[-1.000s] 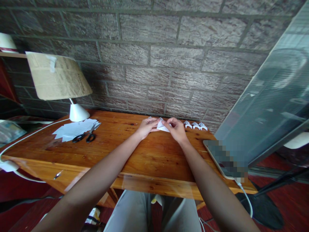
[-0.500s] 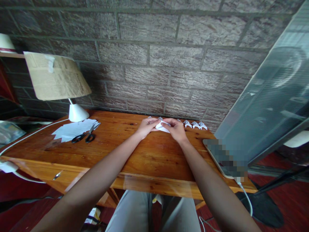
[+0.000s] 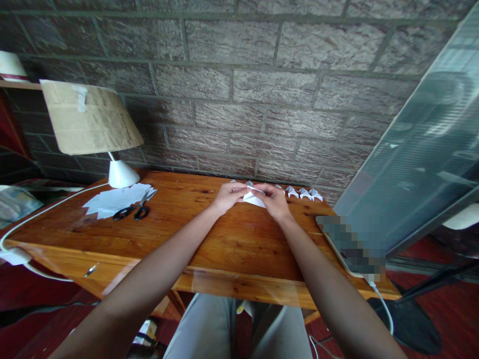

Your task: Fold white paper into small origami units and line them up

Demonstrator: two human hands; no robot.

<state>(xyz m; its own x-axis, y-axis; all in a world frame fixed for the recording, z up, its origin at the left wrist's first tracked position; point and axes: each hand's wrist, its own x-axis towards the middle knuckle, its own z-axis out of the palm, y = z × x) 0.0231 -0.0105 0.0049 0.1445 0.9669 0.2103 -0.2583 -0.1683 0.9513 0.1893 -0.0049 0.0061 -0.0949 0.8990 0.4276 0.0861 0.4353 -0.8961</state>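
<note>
Between both hands is a small piece of folded white paper (image 3: 254,199), held just above the wooden table. My left hand (image 3: 229,196) pinches its left corner. On the other side my right hand (image 3: 275,200) grips the right part, thumb and fingers pressed on the folds. Several folded paper shapes (image 3: 304,193) stand in a row along the back of the table, some partly hidden behind my hands.
At the left lie black-handled scissors (image 3: 139,207) on a stack of white paper sheets (image 3: 108,200). A lamp (image 3: 123,173) with a newspaper shade stands behind them. On the right edge rests a tablet-like device (image 3: 346,244) with a white cable. A brick wall (image 3: 239,124) bounds the back.
The folded paper shows a slightly different shape between my fingers, with more of its lower edge visible. Both hands stay in nearly the same place. The view has shifted slightly.
</note>
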